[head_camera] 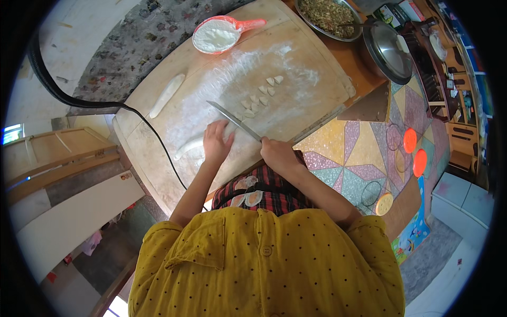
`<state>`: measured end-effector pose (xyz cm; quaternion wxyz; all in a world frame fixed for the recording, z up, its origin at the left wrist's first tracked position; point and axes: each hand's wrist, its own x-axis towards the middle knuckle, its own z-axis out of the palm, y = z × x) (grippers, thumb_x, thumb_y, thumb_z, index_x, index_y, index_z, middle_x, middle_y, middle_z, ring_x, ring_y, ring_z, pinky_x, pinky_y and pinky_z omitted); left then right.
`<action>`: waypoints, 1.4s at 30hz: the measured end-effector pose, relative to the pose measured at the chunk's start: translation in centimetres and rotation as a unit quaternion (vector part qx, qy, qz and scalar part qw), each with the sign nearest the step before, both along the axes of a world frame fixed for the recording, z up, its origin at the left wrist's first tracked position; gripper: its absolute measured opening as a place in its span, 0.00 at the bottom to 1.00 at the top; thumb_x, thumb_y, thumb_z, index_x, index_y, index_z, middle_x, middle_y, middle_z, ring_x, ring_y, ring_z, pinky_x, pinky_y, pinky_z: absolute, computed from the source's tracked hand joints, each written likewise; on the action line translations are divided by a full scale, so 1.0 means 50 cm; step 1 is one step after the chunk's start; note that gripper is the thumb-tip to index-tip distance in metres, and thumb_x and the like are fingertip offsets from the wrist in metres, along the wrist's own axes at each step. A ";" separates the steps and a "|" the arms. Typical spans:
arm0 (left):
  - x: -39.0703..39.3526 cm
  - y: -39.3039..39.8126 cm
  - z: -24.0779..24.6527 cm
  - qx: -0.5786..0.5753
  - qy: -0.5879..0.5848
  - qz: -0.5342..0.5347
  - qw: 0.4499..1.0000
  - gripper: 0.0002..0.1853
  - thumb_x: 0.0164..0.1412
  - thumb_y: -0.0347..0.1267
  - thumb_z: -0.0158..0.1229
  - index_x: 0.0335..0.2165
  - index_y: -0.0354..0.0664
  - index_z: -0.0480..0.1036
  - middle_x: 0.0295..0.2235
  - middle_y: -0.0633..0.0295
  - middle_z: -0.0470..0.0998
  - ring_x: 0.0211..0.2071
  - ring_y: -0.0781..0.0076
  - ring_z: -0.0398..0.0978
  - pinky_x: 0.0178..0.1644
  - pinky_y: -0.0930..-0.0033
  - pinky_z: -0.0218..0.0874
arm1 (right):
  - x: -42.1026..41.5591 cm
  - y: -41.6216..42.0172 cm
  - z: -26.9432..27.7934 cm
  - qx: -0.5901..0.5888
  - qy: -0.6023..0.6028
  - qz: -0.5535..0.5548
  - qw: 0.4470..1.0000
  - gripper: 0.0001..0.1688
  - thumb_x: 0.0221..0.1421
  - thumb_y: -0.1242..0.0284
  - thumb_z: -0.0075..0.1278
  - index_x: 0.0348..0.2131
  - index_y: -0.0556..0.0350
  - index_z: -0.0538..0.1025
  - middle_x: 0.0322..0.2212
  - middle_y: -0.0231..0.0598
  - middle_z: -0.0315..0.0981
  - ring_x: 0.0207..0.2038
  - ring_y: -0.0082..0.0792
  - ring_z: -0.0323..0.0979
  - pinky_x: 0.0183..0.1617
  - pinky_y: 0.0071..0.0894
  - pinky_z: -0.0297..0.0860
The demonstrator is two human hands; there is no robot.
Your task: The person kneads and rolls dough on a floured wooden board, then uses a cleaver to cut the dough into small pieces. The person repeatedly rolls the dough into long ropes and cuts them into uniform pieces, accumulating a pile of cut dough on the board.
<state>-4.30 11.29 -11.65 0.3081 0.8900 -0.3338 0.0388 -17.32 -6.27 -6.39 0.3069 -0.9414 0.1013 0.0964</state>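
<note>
My right hand (278, 155) grips the handle of a kitchen knife (236, 121), whose blade slants up and left over a floured wooden board (158, 134). My left hand (216, 142) rests on a dough rope (189, 147), fingers curled over its right end beside the blade. How firmly it holds the rope is hidden under the fingers. Past the blade, several small cut dough pieces (254, 100) lie in two slanting rows. A second dough rope (167, 96) lies apart, at the board's left. White flour is spread across the middle.
An orange-red scoop of flour (217, 35) sits at the board's far edge. Behind it to the right are a metal bowl of chopped filling (328, 18) and a lidded pot (387, 51). A black cable (150, 128) crosses the board's left side. Round stools (410, 140) stand on the tiled floor.
</note>
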 end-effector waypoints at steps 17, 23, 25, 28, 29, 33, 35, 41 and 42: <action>0.018 -0.090 -0.019 -0.038 0.022 0.028 0.999 0.17 0.45 0.28 0.66 0.38 0.40 0.74 0.34 0.58 0.73 0.36 0.55 0.72 0.39 0.60 0.66 | 0.070 -0.325 0.061 -0.150 -0.059 0.088 0.983 0.11 0.50 0.72 0.45 0.34 0.60 0.73 0.22 0.52 0.75 0.26 0.55 0.75 0.33 0.52 0.71; 0.020 -0.149 -0.027 -0.089 0.047 0.035 0.994 0.17 0.45 0.26 0.64 0.37 0.39 0.72 0.36 0.54 0.72 0.39 0.52 0.71 0.42 0.57 0.65 | -0.007 -0.186 0.085 -0.071 -0.069 0.056 0.994 0.07 0.51 0.74 0.43 0.29 0.61 0.70 0.20 0.54 0.73 0.25 0.54 0.75 0.29 0.51 0.71; 0.010 -0.150 -0.033 -0.099 0.066 0.046 0.992 0.17 0.44 0.25 0.64 0.37 0.39 0.72 0.36 0.54 0.72 0.39 0.51 0.70 0.42 0.56 0.65 | -0.030 -0.144 0.088 -0.053 -0.056 0.036 0.996 0.06 0.52 0.76 0.42 0.28 0.62 0.69 0.21 0.55 0.73 0.25 0.54 0.75 0.28 0.51 0.71; 0.000 -0.152 -0.030 -0.082 0.087 0.064 0.991 0.18 0.44 0.25 0.63 0.38 0.38 0.72 0.37 0.53 0.72 0.39 0.49 0.71 0.42 0.56 0.66 | -0.052 -0.118 0.080 -0.038 0.000 0.030 0.999 0.13 0.52 0.76 0.43 0.37 0.66 0.72 0.25 0.55 0.75 0.27 0.53 0.76 0.31 0.46 0.72; 0.001 -0.150 -0.025 -0.068 0.083 0.060 0.992 0.17 0.45 0.25 0.63 0.38 0.39 0.72 0.37 0.52 0.73 0.40 0.49 0.72 0.42 0.56 0.66 | -0.052 -0.114 0.085 -0.037 -0.002 0.025 0.999 0.11 0.52 0.78 0.43 0.35 0.68 0.72 0.24 0.55 0.75 0.25 0.51 0.76 0.29 0.44 0.72; 0.004 -0.153 -0.025 -0.050 0.084 0.062 0.993 0.18 0.45 0.26 0.64 0.39 0.40 0.73 0.37 0.53 0.73 0.40 0.48 0.72 0.41 0.56 0.66 | -0.053 -0.111 0.116 -0.037 0.015 0.020 0.999 0.10 0.51 0.78 0.43 0.34 0.67 0.71 0.22 0.55 0.74 0.24 0.52 0.75 0.29 0.45 0.72; 0.007 -0.151 -0.027 -0.052 0.084 0.061 0.993 0.18 0.44 0.26 0.64 0.38 0.40 0.73 0.36 0.53 0.73 0.40 0.48 0.72 0.41 0.55 0.66 | -0.056 -0.110 0.125 -0.024 0.014 0.015 0.999 0.10 0.51 0.79 0.43 0.34 0.68 0.71 0.22 0.55 0.74 0.24 0.53 0.75 0.28 0.45 0.72; 0.005 -0.148 -0.034 -0.056 0.068 0.057 0.995 0.18 0.43 0.25 0.64 0.38 0.40 0.73 0.36 0.53 0.73 0.39 0.48 0.72 0.41 0.56 0.66 | -0.050 -0.099 0.108 -0.019 0.031 0.021 0.999 0.07 0.51 0.78 0.42 0.31 0.66 0.70 0.21 0.56 0.73 0.24 0.54 0.75 0.28 0.47 0.71; 0.005 -0.147 -0.037 -0.060 0.058 0.054 0.995 0.18 0.43 0.25 0.64 0.38 0.40 0.74 0.36 0.53 0.73 0.39 0.48 0.72 0.41 0.56 0.66 | -0.044 -0.097 0.091 -0.026 0.030 0.019 0.999 0.07 0.52 0.78 0.42 0.30 0.65 0.70 0.21 0.56 0.74 0.24 0.54 0.75 0.28 0.47 0.72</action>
